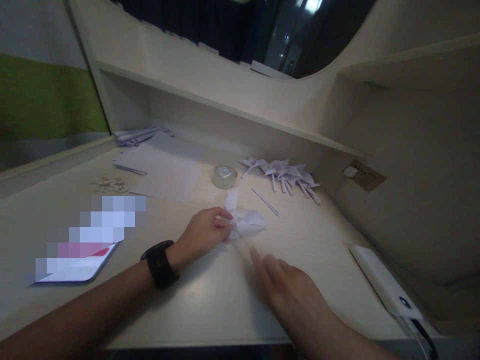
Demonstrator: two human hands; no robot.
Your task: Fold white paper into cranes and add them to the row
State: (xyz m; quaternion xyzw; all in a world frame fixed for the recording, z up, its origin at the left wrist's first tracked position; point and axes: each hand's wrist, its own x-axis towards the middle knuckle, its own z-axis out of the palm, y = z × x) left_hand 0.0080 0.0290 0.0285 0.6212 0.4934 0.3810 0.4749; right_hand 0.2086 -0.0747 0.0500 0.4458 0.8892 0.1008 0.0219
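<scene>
My left hand (pixel 205 232), with a black watch on the wrist, pinches a white folded paper pinwheel (pixel 245 220) that lies on the pale wooden desk (pixel 210 290). My right hand (pixel 290 287) hovers just in front of the pinwheel, blurred, fingers pointing toward it and holding nothing. A thin white paper stick (pixel 264 201) lies just behind the pinwheel.
A roll of clear tape (pixel 224 176) stands behind the pinwheel. Several finished paper pinwheels (pixel 285 175) are piled at the back right. White sheets (pixel 165 170) lie at the back left, a tablet (pixel 80 265) at the left, a white stapler (pixel 393 290) at the right edge.
</scene>
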